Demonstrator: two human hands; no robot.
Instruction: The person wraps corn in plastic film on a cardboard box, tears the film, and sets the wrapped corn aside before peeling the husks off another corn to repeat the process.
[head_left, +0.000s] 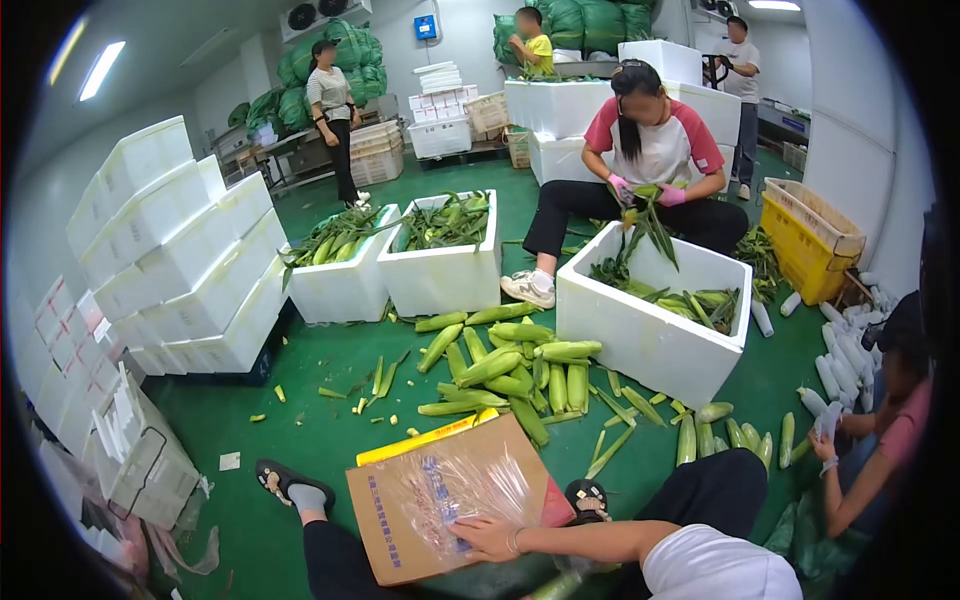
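My right hand (485,538) lies palm down with its fingers spread on clear plastic film (490,487). The film covers part of a flat brown cardboard piece (385,515) with blue printing, set between my legs. Under my right forearm, a pale green, blurred object (560,583) shows at the bottom edge; I cannot make out its kind. My left hand is out of view. Just beyond the cardboard lies a pile of corn ears in green husks (500,370). More ears (700,440) lie beside my right knee.
A person in gloves (650,150) handles corn behind a white foam box (650,330). Two foam boxes of corn (440,270) stand beyond the pile. Stacked foam boxes (190,250) rise at left. At right, another person (880,430) sits near wrapped white pieces (845,360).
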